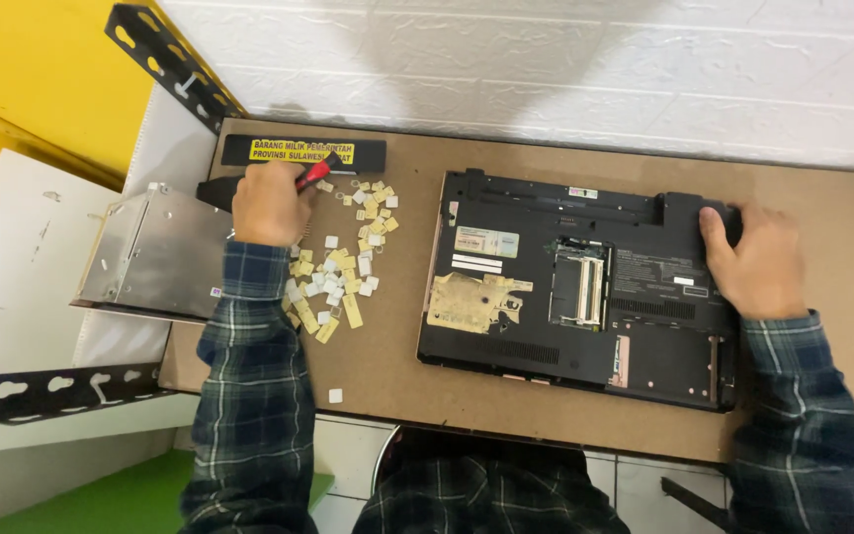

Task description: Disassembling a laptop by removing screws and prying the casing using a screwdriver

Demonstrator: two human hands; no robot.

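The left hand [269, 205] is curled in a fist around a red-handled tool [316, 172], forearm stretched over scattered keycaps [341, 262]. The right hand [755, 259], fingers loosely spread, presses flat on the far right corner of the overturned laptop [575, 287] on the table [822, 198].

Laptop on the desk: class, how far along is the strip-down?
Done: the laptop lies underside up, memory bay uncovered, keycaps heaped beside it. In hand: the left hand grips a red-handled tool; the right hand steadies a corner. Left: the bottom shell is still on.
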